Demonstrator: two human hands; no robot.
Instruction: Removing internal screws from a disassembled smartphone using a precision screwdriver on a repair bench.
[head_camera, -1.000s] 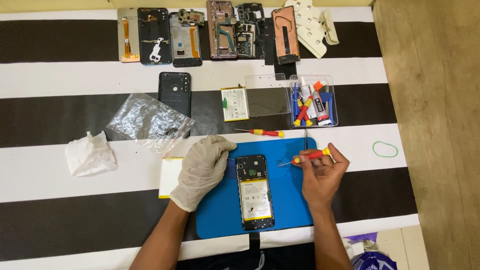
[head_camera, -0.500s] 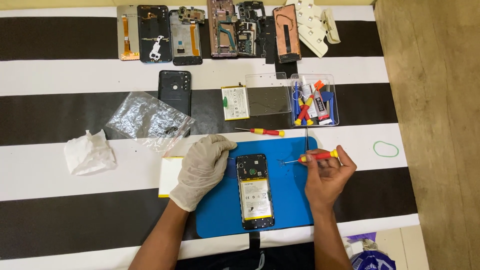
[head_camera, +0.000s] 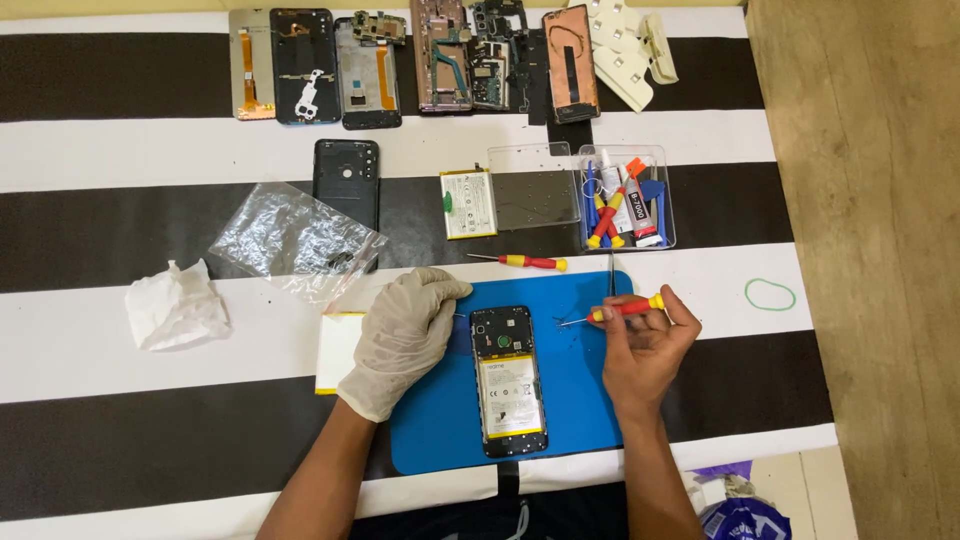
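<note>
- Your gloved left hand (head_camera: 405, 335) lies flat on the blue mat (head_camera: 440, 430), fingers spread and gripping nothing. Its fingertips sit just at the opened phone's (head_camera: 508, 380) 9 o'clock edge, seemingly to steady the phone.
- Your bare right hand (head_camera: 645, 350) has its fingers pinched together around the red-and-yellow screwdriver (head_camera: 620, 310). You hold it almost level, tip pointing toward 9 o'clock, hanging over the mat just short of the phone's top corner.
- The phone lies back-open in the mat's middle, battery facing up, so the screws face you.
- A second screwdriver (head_camera: 530, 262) rests at the mat's 12 o'clock, within easy reach.
- The clear tool tray (head_camera: 628, 197) stands at 1 o'clock and the loose battery (head_camera: 468, 203) beside it, both off the work surface.
- The crumpled plastic bag (head_camera: 295, 240) and the tissue (head_camera: 175, 305) lie toward 10 o'clock, well apart from the phone.
</note>
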